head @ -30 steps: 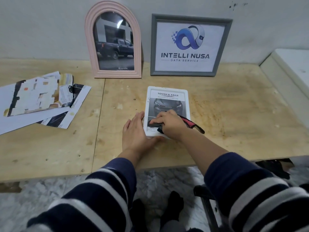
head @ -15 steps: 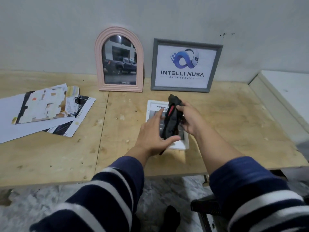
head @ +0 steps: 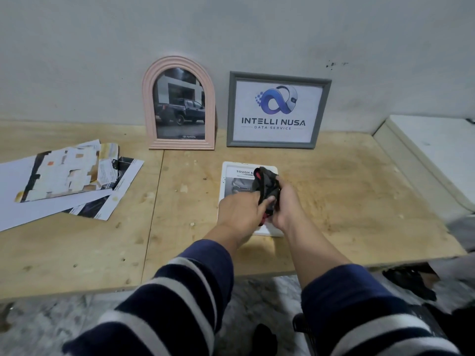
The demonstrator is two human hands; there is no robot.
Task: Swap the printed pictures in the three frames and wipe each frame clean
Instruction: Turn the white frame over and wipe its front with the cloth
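A white frame [head: 232, 173] with a car print lies flat on the wooden table [head: 347, 201], partly hidden by my hands. Above it both hands hold a bunched black cloth [head: 267, 187] with red trim. My left hand [head: 240, 210] pinches its lower part and my right hand [head: 288, 204] grips it from the right. A pink arched frame [head: 178, 109] with a dark pickup photo leans upright against the wall. Right of it stands a grey rectangular frame [head: 279, 110] with the INTELLI NUSA logo print.
Several loose printed sheets [head: 59, 181] lie spread on the table's left side. A white block [head: 434, 155] borders the table at the right. The near table edge runs under my forearms, with marbled floor [head: 38, 327] below.
My right hand lifted the cloth off the white frame and my left hand left the frame's edge to join it. Both hands now bunch the cloth together above the frame. The view tilted up.
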